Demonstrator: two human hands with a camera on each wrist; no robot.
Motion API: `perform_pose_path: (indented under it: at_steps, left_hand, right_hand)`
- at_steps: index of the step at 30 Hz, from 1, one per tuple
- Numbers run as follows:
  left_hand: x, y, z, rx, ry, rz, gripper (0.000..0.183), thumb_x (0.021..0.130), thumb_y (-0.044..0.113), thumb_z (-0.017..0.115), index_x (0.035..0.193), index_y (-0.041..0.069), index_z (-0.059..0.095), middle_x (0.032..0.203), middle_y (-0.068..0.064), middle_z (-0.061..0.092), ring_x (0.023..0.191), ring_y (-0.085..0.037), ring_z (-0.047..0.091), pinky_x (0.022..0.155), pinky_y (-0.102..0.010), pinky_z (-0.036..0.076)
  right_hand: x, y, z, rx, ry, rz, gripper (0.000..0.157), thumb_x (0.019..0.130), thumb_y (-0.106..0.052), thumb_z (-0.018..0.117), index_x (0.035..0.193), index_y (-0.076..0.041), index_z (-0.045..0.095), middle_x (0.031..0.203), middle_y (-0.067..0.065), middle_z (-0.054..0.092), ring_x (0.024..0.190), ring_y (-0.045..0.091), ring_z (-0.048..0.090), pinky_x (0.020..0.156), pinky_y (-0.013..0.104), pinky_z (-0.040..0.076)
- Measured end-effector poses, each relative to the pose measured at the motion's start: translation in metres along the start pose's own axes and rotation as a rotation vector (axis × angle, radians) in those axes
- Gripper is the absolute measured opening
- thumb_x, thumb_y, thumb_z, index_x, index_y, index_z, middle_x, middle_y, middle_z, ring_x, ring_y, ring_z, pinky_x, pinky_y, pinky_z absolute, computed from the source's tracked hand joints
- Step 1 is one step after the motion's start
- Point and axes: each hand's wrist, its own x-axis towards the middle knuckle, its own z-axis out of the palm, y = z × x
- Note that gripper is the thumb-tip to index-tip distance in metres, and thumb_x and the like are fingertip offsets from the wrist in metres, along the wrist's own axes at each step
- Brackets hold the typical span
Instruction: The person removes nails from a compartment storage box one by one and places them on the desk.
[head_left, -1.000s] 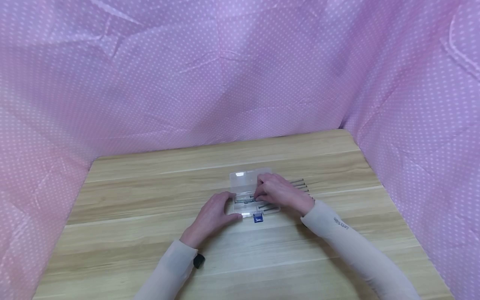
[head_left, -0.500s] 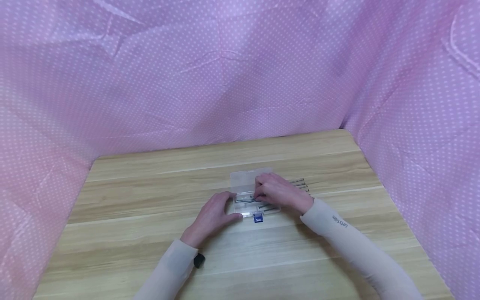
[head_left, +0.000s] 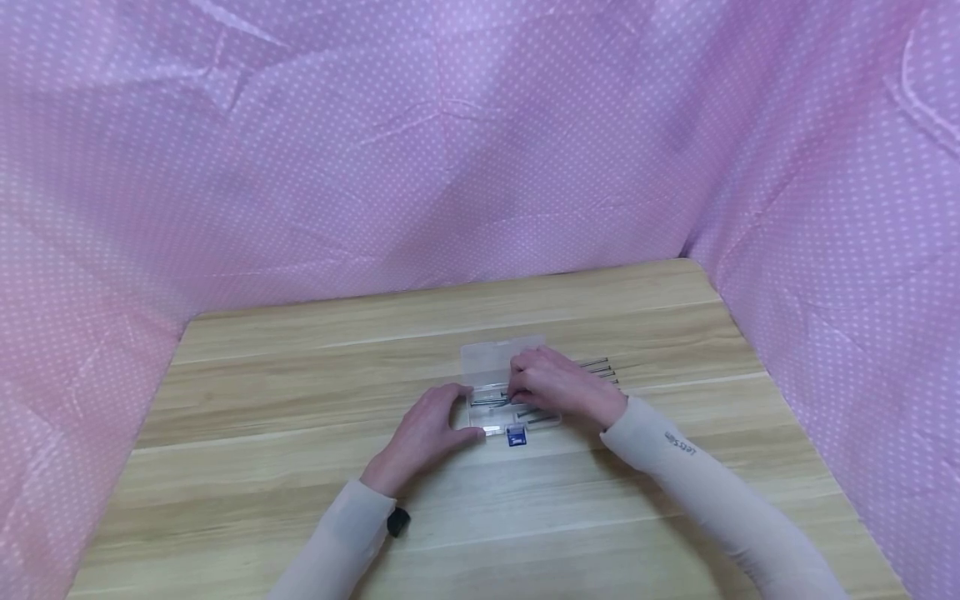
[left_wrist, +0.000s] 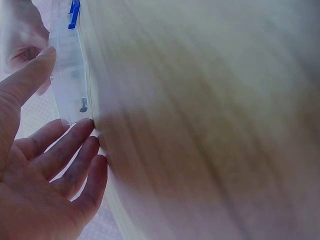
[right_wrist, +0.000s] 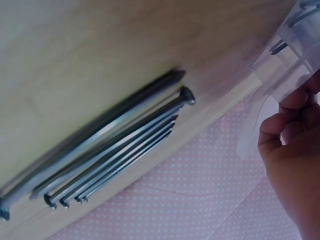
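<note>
A clear plastic box lies with its lid folded back and a blue latch at its front. My left hand steadies its left end, thumb on the front edge and fingertips against the end wall in the left wrist view. Several metal nails lie in the box's compartments. Reaching over the box from the right, my right hand has curled fingers that seem to pinch a nail inside; the fingertips are mostly hidden. Several loose nails lie side by side on the table, right of the box.
The wooden table has rounded far corners. Pink dotted cloth hangs behind it and at both sides. A small black object sits at my left sleeve cuff.
The nails under my right fingertips in the box have shifted slightly since a second ago. My right hand has barely moved, and my left hand stays in place on the box.
</note>
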Motion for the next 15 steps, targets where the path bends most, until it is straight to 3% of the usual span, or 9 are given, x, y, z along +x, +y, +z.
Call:
perform_pose_path:
  at_steps: [15]
  left_hand:
    - [-0.0014,0.0011,0.0006,0.01,0.008,0.01,0.067,0.083,0.039,0.087,0.135,0.006,0.062,0.135,-0.012,0.064,0.128,-0.031,0.056,0.11,-0.05,0.046]
  right_hand:
    - [-0.0041,-0.0013,-0.0001,-0.008,-0.009,-0.014,0.006,0.096,-0.023,0.075,0.096,-0.018,0.078,0.092,-0.006,0.063,0.09,0.014,0.059,0.084,0.034,0.051]
